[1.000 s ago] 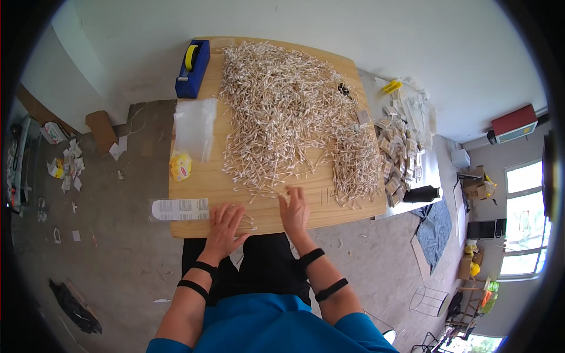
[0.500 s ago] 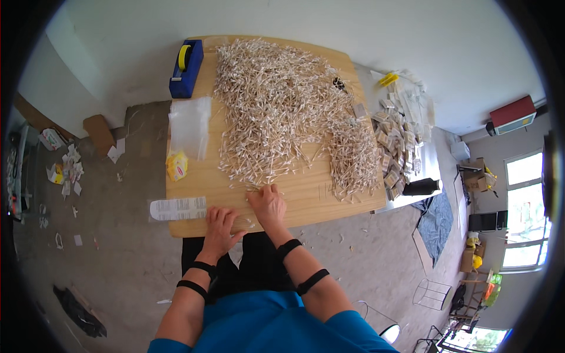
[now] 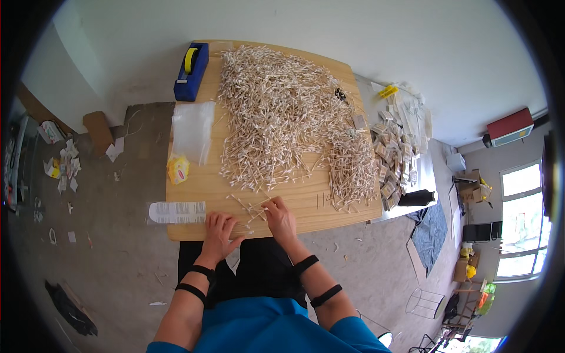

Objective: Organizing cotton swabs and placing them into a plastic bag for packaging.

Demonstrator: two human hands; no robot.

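A large heap of cotton swabs [image 3: 276, 112] covers much of the wooden table [image 3: 300, 223]. Close to the front edge, my left hand [image 3: 219, 234] curls over a small bunch of swabs [image 3: 242, 226], whose ends show between its fingers and thumb. Just to its right is my right hand [image 3: 281, 220], its fingertips pinched at some loose swabs [image 3: 250, 207] lying spread in front of both hands. The fingers partly hide which swabs the right hand grips. A printed paper label strip [image 3: 179, 212] lies left of my left hand.
Along the table's left side are a blue tape dispenser [image 3: 192, 76], clear plastic bags [image 3: 193, 132] and a yellow packet [image 3: 178, 169]. On the right, a side table [image 3: 432, 176] bears many small packs [image 3: 395, 156] and a black bottle-like object [image 3: 416, 198].
My right hand has shifted right and slightly nearer, and loose swabs now lie spread where it was. My left hand stays over its bunch. The whole view has shifted slightly.
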